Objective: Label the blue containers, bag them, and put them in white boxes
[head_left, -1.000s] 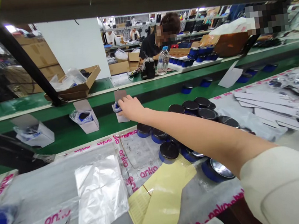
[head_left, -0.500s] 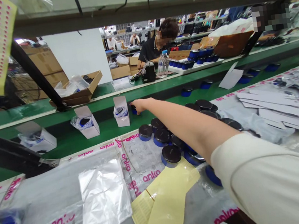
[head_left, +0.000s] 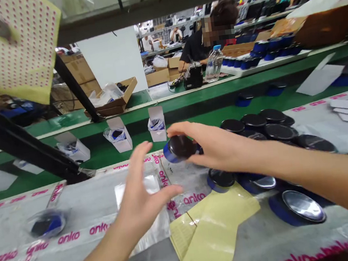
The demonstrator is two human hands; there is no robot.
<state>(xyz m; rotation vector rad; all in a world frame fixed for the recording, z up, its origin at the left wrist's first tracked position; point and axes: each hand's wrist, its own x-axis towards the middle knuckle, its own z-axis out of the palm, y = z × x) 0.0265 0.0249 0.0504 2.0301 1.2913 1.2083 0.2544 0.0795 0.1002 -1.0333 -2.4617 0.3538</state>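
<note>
My right hand grips a round blue item with a black top, held above the near table, its fingers and thumb around the side. To the left of it, my left hand is open, thumb and fingers spread, touching no item that I can see. Below that hand lies a stack of clear plastic bags, partly covered by it. Several more black-and-blue round items sit grouped beneath and beside my right forearm. One with a shiny face leans at the near right.
Yellow printed sheets lie mid-table. At left is a bagged blue-black item. Open white boxes stand on the green belt beyond. A dark slanted post crosses the left. Across the belt, a person sits near a bottle.
My right hand has drawn back from the belt beside a white box and now holds a round item over the table. My left hand has come into view. The view has shifted left.
</note>
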